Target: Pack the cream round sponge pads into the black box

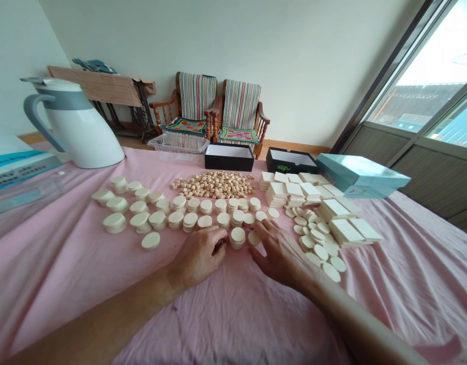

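Note:
My left hand (201, 256) rests on the pink cloth (84, 284) with its fingers curled, their tips touching a short stack of white round discs (238, 237). My right hand (281, 253) lies flat with fingers stretched out, fingertips at a single white disc (253, 238) just right of that stack. Rows of stacked white discs (172, 210) stretch across the cloth to the left. Loose white discs (319, 246) lie scattered right of my right hand.
A pile of small tan wooden pieces (214, 185) sits behind the discs. Stacks of white rectangular tiles (332, 208) lie right, by a teal box (360, 175). Two black boxes (228, 156), a clear tray (179, 144) and a white jug (75, 124) stand at the back.

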A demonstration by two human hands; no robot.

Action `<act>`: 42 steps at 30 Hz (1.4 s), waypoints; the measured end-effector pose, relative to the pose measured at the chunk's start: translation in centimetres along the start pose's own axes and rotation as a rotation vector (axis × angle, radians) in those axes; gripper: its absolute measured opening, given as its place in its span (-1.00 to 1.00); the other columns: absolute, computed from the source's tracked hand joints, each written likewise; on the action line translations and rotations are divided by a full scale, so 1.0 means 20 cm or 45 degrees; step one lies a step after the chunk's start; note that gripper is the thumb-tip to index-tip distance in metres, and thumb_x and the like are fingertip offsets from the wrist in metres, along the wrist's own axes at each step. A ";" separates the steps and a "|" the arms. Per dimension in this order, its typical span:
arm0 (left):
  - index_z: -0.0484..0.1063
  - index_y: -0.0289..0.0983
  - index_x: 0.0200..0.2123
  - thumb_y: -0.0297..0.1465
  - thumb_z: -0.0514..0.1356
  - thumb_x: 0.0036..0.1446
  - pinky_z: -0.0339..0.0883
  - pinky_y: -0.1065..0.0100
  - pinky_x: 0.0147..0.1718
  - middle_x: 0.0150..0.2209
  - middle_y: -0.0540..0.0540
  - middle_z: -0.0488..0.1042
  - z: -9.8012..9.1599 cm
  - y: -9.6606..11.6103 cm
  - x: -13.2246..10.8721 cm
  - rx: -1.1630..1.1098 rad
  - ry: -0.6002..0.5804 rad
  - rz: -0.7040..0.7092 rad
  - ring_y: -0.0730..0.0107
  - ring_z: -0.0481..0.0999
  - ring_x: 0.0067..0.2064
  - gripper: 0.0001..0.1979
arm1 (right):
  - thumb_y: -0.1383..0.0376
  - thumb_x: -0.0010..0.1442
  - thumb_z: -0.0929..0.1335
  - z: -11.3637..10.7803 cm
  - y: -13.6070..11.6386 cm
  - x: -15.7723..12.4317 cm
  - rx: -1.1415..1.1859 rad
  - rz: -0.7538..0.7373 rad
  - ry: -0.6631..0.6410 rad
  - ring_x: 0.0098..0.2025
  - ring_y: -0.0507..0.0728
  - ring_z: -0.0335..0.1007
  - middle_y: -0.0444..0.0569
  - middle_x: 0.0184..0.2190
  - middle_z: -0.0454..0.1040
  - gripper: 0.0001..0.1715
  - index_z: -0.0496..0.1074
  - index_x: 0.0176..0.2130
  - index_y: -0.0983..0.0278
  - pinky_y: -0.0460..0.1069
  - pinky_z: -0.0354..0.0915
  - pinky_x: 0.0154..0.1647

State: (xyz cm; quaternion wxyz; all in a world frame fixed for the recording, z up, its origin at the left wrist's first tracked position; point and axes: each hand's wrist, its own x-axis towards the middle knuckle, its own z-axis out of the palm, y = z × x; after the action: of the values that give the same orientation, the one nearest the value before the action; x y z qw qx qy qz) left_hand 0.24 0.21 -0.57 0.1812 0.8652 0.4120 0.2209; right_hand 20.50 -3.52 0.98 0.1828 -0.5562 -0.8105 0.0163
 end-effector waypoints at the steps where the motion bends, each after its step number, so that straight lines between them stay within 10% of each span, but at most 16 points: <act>1: 0.35 -0.27 -0.44 -0.56 0.04 0.06 0.17 0.40 -0.38 -0.40 -0.03 0.41 0.00 0.00 0.00 -0.006 0.001 0.001 0.38 0.39 -0.33 -0.86 | 0.33 0.11 0.28 -0.01 0.00 0.00 0.006 0.001 0.017 -0.21 0.16 0.28 0.04 -0.29 0.35 -0.77 0.29 -0.17 0.29 0.01 0.21 -0.25; 15: 0.33 -0.27 -0.37 -0.54 -0.02 0.10 0.13 0.42 -0.43 -0.48 0.02 0.41 -0.02 0.00 0.00 -0.049 0.070 -0.026 0.44 0.38 -0.44 -0.84 | 0.27 0.18 0.21 0.03 0.19 -0.01 0.074 0.209 0.417 -0.58 -0.03 0.07 -0.17 -0.64 0.18 -0.63 0.13 -0.62 0.25 -0.10 -0.01 -0.50; 28: 0.27 -0.28 -0.46 -0.60 -0.05 0.08 0.16 0.42 -0.39 -0.50 0.00 0.35 -0.06 0.04 -0.03 -0.021 0.203 0.077 0.44 0.34 -0.43 -0.81 | 0.19 0.19 0.20 0.15 0.20 -0.03 0.074 0.247 0.314 -0.62 -0.04 0.03 -0.17 -0.68 0.20 -0.59 0.13 -0.63 0.26 -0.09 -0.08 -0.56; 42: 0.20 -0.28 -0.58 -0.61 -0.04 0.01 0.00 0.41 -0.49 -0.58 0.03 0.25 -0.01 0.03 -0.04 0.117 0.020 0.247 0.48 0.23 -0.51 -0.80 | 0.20 0.20 0.17 0.15 0.21 -0.02 0.021 0.327 0.309 -0.58 -0.04 0.08 -0.16 -0.64 0.25 -0.61 0.16 -0.60 0.27 -0.09 -0.08 -0.53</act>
State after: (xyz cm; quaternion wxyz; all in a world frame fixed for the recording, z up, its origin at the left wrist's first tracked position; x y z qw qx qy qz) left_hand 0.12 -0.74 -0.18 0.1160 0.9067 0.3373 0.2250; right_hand 23.47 -1.77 -2.87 0.2803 -0.6517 -0.7045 -0.0213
